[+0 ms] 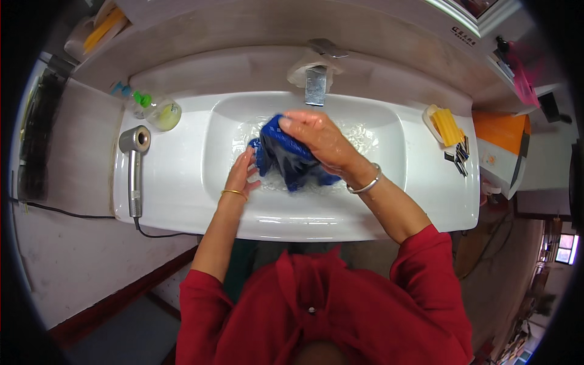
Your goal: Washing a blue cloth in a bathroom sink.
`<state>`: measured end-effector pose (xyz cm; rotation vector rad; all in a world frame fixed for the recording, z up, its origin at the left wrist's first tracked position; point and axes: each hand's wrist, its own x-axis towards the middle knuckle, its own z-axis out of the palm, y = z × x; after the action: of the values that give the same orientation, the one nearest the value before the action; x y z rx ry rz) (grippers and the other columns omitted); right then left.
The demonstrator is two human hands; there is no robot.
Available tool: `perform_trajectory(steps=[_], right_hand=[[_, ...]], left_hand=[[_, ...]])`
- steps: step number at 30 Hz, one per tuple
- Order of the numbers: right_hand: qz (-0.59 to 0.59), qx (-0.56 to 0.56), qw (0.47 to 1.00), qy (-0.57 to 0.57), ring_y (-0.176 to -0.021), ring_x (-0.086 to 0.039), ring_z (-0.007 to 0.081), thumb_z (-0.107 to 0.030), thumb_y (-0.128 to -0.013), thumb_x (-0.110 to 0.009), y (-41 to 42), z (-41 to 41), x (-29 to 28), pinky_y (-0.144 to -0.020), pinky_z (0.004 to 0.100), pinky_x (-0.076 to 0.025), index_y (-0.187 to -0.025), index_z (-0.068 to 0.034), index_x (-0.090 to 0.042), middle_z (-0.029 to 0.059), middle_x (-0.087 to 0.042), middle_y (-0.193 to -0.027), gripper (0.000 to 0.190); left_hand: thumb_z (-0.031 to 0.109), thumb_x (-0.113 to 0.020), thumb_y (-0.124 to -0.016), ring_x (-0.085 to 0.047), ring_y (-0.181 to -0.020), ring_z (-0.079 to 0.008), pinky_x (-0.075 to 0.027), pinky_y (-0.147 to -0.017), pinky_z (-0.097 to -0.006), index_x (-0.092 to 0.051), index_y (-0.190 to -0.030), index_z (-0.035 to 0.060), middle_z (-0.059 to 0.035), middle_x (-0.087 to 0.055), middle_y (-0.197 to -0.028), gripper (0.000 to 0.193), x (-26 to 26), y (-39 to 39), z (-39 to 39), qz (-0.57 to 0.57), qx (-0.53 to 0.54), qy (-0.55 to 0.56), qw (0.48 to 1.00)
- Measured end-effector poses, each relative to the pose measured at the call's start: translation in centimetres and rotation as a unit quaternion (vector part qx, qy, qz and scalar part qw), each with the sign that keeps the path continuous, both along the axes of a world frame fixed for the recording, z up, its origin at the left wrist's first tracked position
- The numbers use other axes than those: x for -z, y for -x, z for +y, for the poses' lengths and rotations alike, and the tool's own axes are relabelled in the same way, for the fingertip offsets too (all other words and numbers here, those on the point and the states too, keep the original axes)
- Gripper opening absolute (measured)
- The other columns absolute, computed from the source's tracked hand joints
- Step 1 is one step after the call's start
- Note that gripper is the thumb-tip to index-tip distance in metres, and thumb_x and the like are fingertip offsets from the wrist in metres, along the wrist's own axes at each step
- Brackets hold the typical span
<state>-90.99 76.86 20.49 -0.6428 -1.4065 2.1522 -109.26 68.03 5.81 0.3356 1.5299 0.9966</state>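
A wet blue cloth (292, 150) with darker grey parts hangs bunched over the water in a white washbasin (212, 137). Its upper edge is pinched between the thumb and fingers of my right hand (321, 139), which is wet and wears a silver bangle. At the cloth's left side is my left hand (242, 172), fingers spread, the fingertips at or against the fabric. The cloth's lower part is blurred and reaches the rippling water (360, 137). Behind my right hand, a metal faucet (315, 86) juts over the basin.
On the left ledge lie a hair dryer (135, 169) with a black cord and pump bottles (164, 114). A soap dish with a yellow item (445, 127) and small dark clips (461, 157) sit right. An orange-and-white box (502, 137) stands beyond the right rim.
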Motion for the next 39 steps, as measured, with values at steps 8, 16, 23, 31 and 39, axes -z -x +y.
perform_trajectory(steps=[8,16,23,31,39], right_hand=[[0.097,0.124,0.987,-0.015,-0.092,-0.05,0.0081,-0.017,-0.084,-0.061,-2.7,-0.3,-2.8,-0.081,0.0232,-0.043,-0.119,-0.001,-0.042,0.0041,-0.052,-0.103,0.043],[-0.086,0.247,0.962,0.075,-0.09,-0.055,0.0092,-0.014,-0.086,-0.055,-12.5,-1.2,8.5,-0.078,0.0243,-0.048,-0.119,-0.004,-0.043,0.0033,-0.055,-0.104,0.037],[-0.343,0.175,0.922,0.052,-0.1,-0.053,0.0182,-0.029,-0.085,-0.056,-14.8,-1.8,14.3,-0.08,0.0357,-0.049,-0.122,-0.006,-0.042,0.0076,-0.049,-0.119,0.046],[-0.069,0.199,0.89,0.405,-0.093,-0.06,0.0204,-0.054,-0.083,-0.05,-8.9,1.2,17.6,-0.078,0.0453,-0.049,-0.108,-0.006,-0.054,0.0079,-0.061,-0.096,0.054],[0.215,0.077,0.845,0.484,-0.075,-0.058,0.0168,-0.049,-0.088,-0.044,-5.7,0.0,14.7,-0.071,0.0324,-0.05,-0.092,-0.011,-0.06,0.0064,-0.061,-0.081,0.041]], left_hand=[[0.057,-0.044,-0.084,-0.046,-0.112,-0.0279,-0.042,-0.088,-0.0505,-0.04,-0.127,0.0172,-0.0088,-0.046,-0.125,0.058,0.4,-4.5,3.2,-0.361,-0.041,-0.11,0.925],[0.011,-0.07,-0.074,-0.058,-0.082,-0.0148,-0.047,-0.074,-0.0274,-0.059,-0.097,0.008,-0.0047,-0.06,-0.087,0.026,2.0,1.9,3.3,0.072,0.131,-0.087,0.985],[0.054,-0.064,-0.071,-0.037,-0.118,-0.0399,-0.032,-0.098,-0.0443,-0.046,-0.126,0.0202,-0.0273,-0.033,-0.13,0.068,4.1,2.0,3.8,0.603,0.285,-0.047,0.744],[0.008,-0.065,-0.063,-0.055,-0.094,-0.0265,-0.044,-0.084,-0.0303,-0.056,-0.106,0.0,-0.0131,-0.056,-0.1,0.044,3.1,-11.0,6.3,0.18,0.293,-0.225,0.912],[0.006,-0.064,-0.061,-0.056,-0.086,-0.0293,-0.044,-0.077,-0.0327,-0.059,-0.088,-0.0002,-0.0146,-0.054,-0.092,0.028,-7.1,-16.4,3.2,0.227,0.32,-0.484,0.782]])
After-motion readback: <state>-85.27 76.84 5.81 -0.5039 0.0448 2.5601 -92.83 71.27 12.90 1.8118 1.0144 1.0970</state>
